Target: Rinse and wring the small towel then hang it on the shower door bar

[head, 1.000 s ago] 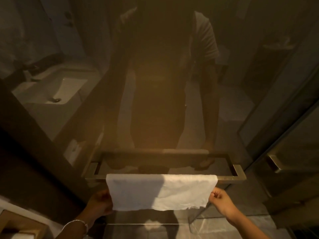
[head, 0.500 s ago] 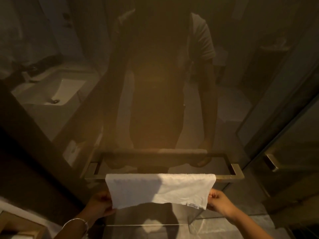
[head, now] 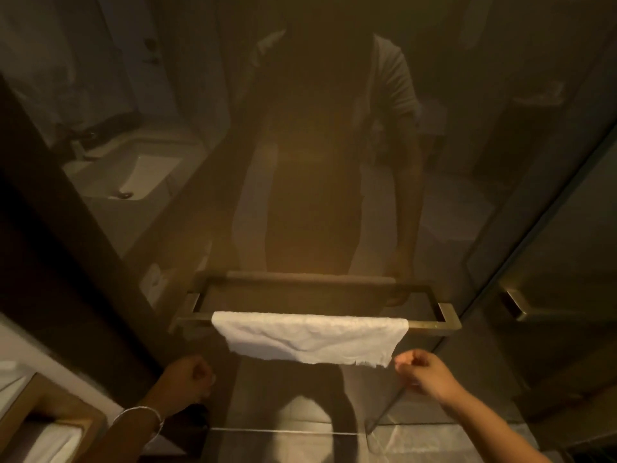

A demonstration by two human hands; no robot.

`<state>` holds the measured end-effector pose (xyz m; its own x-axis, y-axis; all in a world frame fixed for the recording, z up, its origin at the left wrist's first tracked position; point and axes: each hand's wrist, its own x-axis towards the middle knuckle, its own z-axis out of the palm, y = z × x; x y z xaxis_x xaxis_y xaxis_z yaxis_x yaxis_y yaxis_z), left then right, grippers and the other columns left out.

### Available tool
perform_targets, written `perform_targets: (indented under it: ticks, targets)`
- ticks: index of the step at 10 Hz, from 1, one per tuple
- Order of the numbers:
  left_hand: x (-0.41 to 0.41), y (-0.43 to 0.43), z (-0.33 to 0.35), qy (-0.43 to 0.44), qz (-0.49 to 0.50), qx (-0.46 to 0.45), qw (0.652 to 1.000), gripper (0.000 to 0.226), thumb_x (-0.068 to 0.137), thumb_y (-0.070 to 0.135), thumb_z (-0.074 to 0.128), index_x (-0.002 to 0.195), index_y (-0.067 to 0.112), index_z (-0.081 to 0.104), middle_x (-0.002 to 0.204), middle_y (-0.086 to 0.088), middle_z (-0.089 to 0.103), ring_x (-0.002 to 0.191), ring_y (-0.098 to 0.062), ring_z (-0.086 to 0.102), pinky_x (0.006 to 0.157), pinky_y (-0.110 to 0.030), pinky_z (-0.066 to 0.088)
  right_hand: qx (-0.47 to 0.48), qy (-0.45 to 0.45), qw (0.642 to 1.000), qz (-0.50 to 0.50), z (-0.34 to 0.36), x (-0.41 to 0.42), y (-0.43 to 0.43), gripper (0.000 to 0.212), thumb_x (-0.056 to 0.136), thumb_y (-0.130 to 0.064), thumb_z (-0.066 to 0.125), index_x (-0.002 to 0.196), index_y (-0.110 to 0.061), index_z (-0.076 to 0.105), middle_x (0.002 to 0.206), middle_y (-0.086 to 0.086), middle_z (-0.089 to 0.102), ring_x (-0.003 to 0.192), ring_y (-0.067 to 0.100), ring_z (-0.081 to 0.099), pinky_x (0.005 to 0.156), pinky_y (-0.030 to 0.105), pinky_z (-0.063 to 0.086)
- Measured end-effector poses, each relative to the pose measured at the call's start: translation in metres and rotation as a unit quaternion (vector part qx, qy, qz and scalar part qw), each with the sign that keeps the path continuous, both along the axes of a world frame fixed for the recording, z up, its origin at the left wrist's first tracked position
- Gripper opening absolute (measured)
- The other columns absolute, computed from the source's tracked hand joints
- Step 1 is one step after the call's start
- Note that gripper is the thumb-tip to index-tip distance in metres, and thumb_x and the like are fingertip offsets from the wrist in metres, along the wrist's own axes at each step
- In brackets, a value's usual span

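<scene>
Low in the frame's centre, we see the small white crumpled towel [head: 310, 339] draped over the square brass shower door bar [head: 434, 325]. Below it, our left hand [head: 187, 379] and right hand [head: 422, 370] hang curled into empty fists, touching nothing.

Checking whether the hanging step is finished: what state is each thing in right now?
small towel: draped over the bar, spread flat, lower edge uneven.
shower door bar: carrying the towel, both ends bare.
left hand: closed in a fist, apart from the towel.
right hand: closed in a fist, just off the towel's corner.
</scene>
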<state>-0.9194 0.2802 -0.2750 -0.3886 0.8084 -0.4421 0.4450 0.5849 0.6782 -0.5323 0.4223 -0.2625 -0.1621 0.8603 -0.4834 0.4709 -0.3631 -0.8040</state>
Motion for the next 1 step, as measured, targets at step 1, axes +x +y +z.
perform_targets:
  ticks: [1]
  targets:
    - [0.0049, -0.0099, 0.0039, 0.012, -0.005, 0.02, 1.0, 0.018, 0.083, 0.004, 0.061, 0.066, 0.007, 0.056, 0.054, -0.005, 0.056, 0.045, -0.011, 0.054, 0.042, -0.019, 0.044, 0.073, 0.03, 0.993, -0.085, 0.0052, -0.0021, -0.0139, 0.022, 0.083, 0.003, 0.058, 0.067, -0.008, 0.047, 0.061, 0.01, 0.049, 0.053, 0.02, 0.045, 0.043, 0.019, 0.041]
